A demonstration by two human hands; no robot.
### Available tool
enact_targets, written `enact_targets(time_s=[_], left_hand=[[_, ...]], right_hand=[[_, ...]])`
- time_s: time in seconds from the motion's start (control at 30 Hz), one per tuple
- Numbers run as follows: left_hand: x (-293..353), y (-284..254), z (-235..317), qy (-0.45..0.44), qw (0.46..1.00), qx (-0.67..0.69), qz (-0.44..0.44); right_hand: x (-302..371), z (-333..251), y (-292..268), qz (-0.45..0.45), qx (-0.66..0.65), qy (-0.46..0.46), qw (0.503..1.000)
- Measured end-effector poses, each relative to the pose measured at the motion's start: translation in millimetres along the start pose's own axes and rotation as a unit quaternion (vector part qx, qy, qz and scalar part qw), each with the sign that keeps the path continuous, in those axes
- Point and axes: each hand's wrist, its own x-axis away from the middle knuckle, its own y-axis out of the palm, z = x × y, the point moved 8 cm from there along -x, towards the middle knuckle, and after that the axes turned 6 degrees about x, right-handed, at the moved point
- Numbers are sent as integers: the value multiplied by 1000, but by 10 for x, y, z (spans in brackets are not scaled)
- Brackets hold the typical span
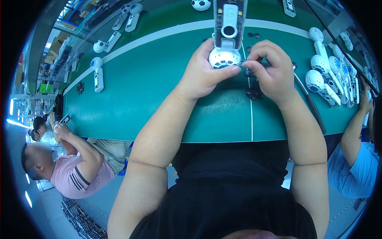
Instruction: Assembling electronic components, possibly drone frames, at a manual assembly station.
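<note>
Smooth ball-headed device (228,42), left hand (202,75) gripping it, right hand (273,71) pinching dark sliver (244,60)

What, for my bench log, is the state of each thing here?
Held white device, gripped at its ball end.
Left hand, closed around that end.
Right hand, fingertips pinched beside it; contents unclear.
Black round pieces, scattered.
Left-side dark pieces, clumped.
Left-side device, lying unheld.
Right-side devices, grouped in a row.
Black-handled tool, lying unheld.
</note>
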Motion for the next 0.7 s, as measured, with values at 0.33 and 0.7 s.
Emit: enact_targets(time_s=[0.33, 0.7], left_hand=[[24, 59, -7, 12, 980, -190, -52], [41, 73, 21, 60, 981, -171, -72]], right_hand=[[236, 473, 335, -186, -161, 304, 920], [202, 287, 362, -82, -236, 179, 952]])
